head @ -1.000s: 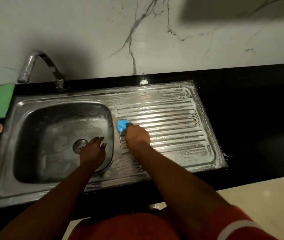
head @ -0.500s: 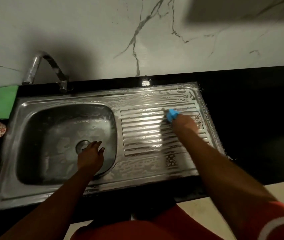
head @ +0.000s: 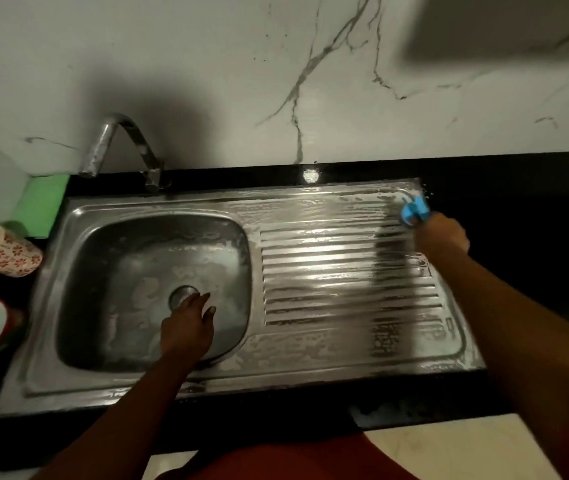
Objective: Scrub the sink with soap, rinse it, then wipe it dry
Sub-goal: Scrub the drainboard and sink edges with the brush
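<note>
Nearest, the left hand (head: 187, 332) hangs over the soapy basin of the stainless sink (head: 311, 370), fingers loosely spread and holding nothing, just short of the drain (head: 182, 295); farther right, the right hand (head: 442, 235) is closed around a blue scrubber (head: 413, 211), pressing it on the drainboard's far right corner. Beyond, the tap (head: 120, 147) curves before the marble wall (head: 241, 64).

The ribbed steel drainboard (head: 345, 271) lies open; a curved metal tap (head: 116, 140) overhangs the basin's back-left corner, and a floral cup (head: 9, 252) crowds the left rim.
</note>
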Tool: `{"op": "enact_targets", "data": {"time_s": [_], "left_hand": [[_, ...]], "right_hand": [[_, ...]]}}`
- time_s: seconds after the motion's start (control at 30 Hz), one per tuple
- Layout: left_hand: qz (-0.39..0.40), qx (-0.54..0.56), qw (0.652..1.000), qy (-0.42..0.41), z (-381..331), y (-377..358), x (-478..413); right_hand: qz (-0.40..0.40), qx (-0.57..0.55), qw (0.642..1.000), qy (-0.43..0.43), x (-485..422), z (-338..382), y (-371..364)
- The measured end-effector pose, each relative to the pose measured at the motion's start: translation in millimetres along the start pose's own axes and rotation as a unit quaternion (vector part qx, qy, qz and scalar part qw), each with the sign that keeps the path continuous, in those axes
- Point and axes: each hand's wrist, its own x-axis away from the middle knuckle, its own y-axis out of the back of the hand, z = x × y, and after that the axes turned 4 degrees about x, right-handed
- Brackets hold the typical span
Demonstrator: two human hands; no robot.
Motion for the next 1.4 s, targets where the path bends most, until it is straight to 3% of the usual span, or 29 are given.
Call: {"op": "enact_targets", "data": {"time_s": [0.1,0.23,0.33,0.47,0.6,0.7,0.8,0.87,1.03,1.13,1.23,1.4], "left_hand": [[0.012,-0.016,1.0,0.016,6.6,-1.9,5.5],[0.019,0.003,1.0,0.011,-0.2,-5.5,0.4],[0.019,0.013,1.0,0.002,-11.0,-6.4,-4.0],[-0.005,0.023,1.0,0.0,-14.2,-1.9,-6.7],[-0.006,0.024,1.0,-0.002,2.3,5.5,-11.2],[-0.004,0.017,1.0,0.005,15.7,5.0,-8.6],[-0.002,0.024,1.0,0.007,25.0,1.0,-5.7],[0.005,0.016,1.0,0.005,26.8,-4.9,-6.7],[0.022,0.018,0.999,-0.033,-3.9,-15.1,-12.7],[0.02,0.018,0.998,-0.052,-27.9,-15.9,-17.1],[0.023,0.017,0.998,-0.06,-36.6,-11.5,-22.9],[0.014,0.011,0.998,-0.065,-23.7,-5.1,-13.1]], "right_hand": [[0.036,0.013,0.999,-0.018,-2.5,5.4,-2.8],[0.092,-0.069,0.992,0.06,65.0,94.5,-30.8],[0.158,-0.128,0.966,0.157,131.5,180.2,-52.1],[0.201,-0.099,0.947,0.231,178.3,245.9,-69.7],[0.148,-0.111,0.965,0.188,139.8,182.3,-58.8],[0.072,-0.047,0.995,0.048,80.2,55.9,-42.0],[0.027,0.003,0.996,-0.084,44.4,-37.3,-19.4],[0.038,-0.004,0.996,-0.076,56.3,-27.7,-24.1],[0.112,-0.08,0.983,0.119,155.0,121.0,-73.3],[0.148,-0.087,0.969,0.177,185.9,168.1,-78.2],[0.114,-0.065,0.976,0.175,151.0,127.9,-64.2],[0.052,0.022,0.998,-0.021,40.7,-16.0,-29.6]]}}
